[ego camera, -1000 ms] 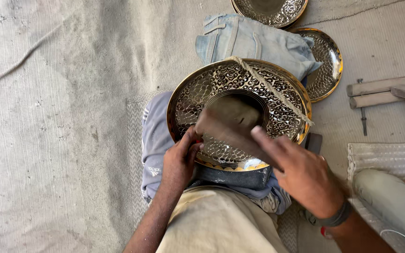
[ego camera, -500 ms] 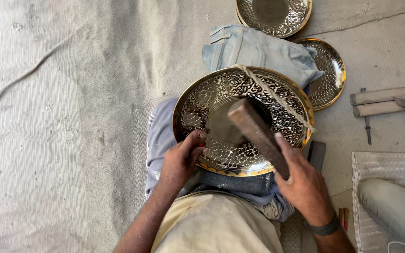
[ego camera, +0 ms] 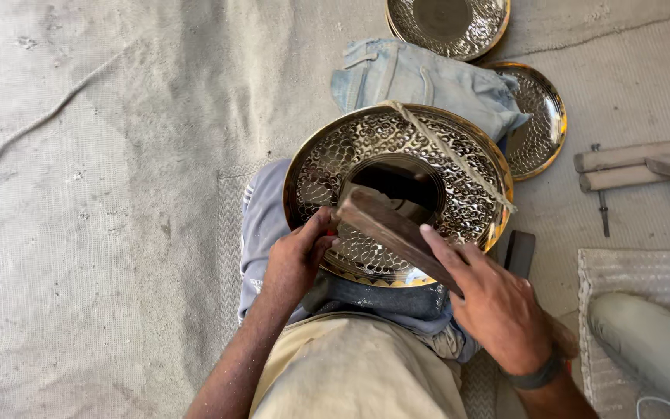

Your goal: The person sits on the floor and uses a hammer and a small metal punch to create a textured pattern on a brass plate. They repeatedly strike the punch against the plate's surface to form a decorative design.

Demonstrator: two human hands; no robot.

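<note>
Head view, only one: brass tray (ego camera: 397, 194), round with hammered dimples, sits on folded denim cloth (ego camera: 273, 225) over the person's lap, directly ahead of both hands. Right hand (ego camera: 498, 306) is closed around a wooden mallet (ego camera: 393, 229), index finger laid along the handle; the mallet's long axis runs diagonally from that hand at lower right up-left to its head, which sits over the tray's smooth dark centre, near the inner edge of the dimpled band. Cannot tell if the head touches the metal. Left hand (ego camera: 296, 260) is curled on the tray's near-left rim, thumb on the face, fingers under, pinning it; it is just beside the mallet head, closer to it than the right. A cord (ego camera: 451, 155) crosses the tray's far right part. Two more brass trays (ego camera: 447, 23) (ego camera: 540, 116) lie further off on the floor (ego camera: 102, 194), wooden sticks (ego camera: 637, 159) well to the right.
</note>
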